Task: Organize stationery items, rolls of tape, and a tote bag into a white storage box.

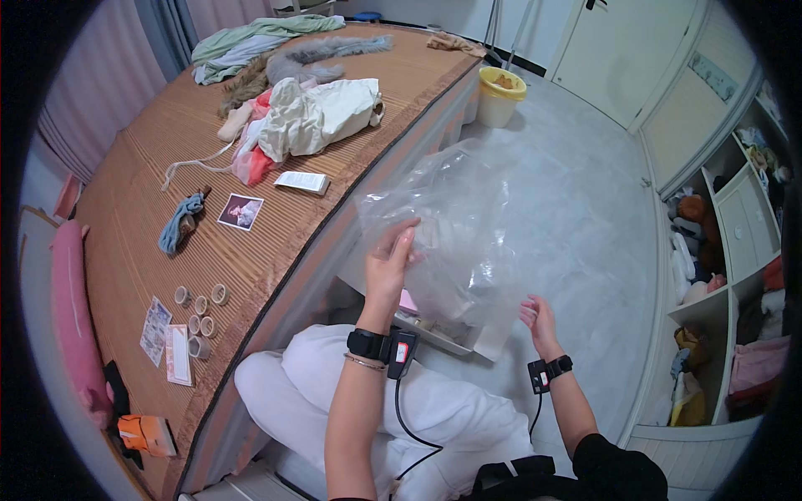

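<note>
A large clear plastic bag (463, 250) hangs crumpled over the floor in front of my knees. My left hand (391, 253) grips it at its left side, thumb up. Close to the bag's lower right edge is my right hand (539, 319), its fingers loosely curled and apart, with nothing seen in them. Below the bag stands an open white box (438, 338), partly hidden by the bag and my left forearm. Something pink (408, 302) and other small contents show in it, blurred through the plastic.
To my left is a bed with a bamboo mat (263, 250), bearing tape rolls (202, 305), a photo card (240, 211), a white booklet (302, 182) and heaped clothes (313, 119). A lined trash bin (499, 100) stands ahead. Open shelves (702, 307) line the right.
</note>
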Motion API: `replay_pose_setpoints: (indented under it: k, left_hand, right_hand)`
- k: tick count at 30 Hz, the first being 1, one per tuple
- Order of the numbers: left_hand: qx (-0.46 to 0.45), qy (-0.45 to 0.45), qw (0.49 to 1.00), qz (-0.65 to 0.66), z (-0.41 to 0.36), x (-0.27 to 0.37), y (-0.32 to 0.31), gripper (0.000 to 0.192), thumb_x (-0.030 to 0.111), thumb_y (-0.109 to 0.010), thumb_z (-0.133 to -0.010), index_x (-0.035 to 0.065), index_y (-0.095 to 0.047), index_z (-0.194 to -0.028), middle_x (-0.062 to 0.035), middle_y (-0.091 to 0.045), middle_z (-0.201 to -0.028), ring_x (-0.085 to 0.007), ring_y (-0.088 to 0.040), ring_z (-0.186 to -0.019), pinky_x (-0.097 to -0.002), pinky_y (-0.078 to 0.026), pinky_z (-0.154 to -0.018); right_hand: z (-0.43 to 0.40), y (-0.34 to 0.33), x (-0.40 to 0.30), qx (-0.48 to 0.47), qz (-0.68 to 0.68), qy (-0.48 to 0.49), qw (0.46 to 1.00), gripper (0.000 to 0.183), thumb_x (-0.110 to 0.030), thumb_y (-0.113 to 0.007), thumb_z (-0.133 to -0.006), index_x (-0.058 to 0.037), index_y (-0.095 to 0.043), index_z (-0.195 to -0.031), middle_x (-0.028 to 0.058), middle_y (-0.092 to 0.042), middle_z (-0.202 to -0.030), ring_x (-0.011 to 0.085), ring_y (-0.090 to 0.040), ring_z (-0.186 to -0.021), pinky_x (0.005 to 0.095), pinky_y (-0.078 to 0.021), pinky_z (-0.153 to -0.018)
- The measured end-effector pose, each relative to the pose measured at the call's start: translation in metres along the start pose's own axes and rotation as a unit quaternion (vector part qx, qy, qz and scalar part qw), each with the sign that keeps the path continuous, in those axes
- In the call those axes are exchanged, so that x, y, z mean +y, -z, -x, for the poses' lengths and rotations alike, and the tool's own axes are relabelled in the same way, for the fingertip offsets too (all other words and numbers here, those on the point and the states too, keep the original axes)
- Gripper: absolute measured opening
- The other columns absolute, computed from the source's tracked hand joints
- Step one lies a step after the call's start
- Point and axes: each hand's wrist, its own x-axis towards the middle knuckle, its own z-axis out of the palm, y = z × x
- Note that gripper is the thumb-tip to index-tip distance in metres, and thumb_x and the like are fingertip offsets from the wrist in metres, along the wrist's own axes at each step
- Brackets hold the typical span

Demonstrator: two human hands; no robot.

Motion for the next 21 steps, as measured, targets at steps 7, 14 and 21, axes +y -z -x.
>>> replay_pose_setpoints:
  k: [7,14,21]
  left_hand:
    - [-0.028,-0.041,0.993,-0.108,0.010,0.023,-0.002,0.026,0.023,-0.062,-0.089,0.0017,-0.067,-0.103,-0.0003,-0.063,-0.085,-0.0062,-0.051,-0.073,-0.0244,-0.048,-0.073]
    - [-0.079,-0.049,0.994,-0.065,0.012,0.024,0.010,0.024,0.020,-0.069,-0.083,0.0017,-0.070,-0.098,-0.0035,-0.067,-0.090,-0.0070,-0.057,-0.079,-0.0220,-0.043,-0.069]
    - [-0.085,-0.019,0.992,-0.093,0.009,0.019,0.012,0.023,0.018,-0.067,-0.084,-0.0009,-0.068,-0.097,-0.0038,-0.067,-0.091,-0.0100,-0.059,-0.086,-0.0235,-0.044,-0.079]
  right_hand:
    - [0.018,-0.041,-0.074,-0.030,0.122,0.200,0.972,0.037,-0.017,-0.056,-0.090,-0.0035,-0.045,-0.123,0.0094,-0.056,-0.105,0.0157,-0.058,-0.092,0.0272,-0.0477,-0.082]
    - [0.004,-0.120,-0.126,-0.126,0.268,0.332,0.895,0.092,-0.017,-0.077,-0.074,-0.0081,-0.018,-0.144,0.0180,-0.038,-0.135,0.0247,-0.046,-0.119,0.0354,-0.0380,-0.100]
    - [-0.034,-0.134,-0.131,-0.188,0.181,0.141,0.955,0.099,-0.013,-0.074,-0.075,-0.0100,-0.005,-0.146,0.0194,-0.048,-0.125,0.0255,-0.053,-0.111,0.0342,-0.0417,-0.095]
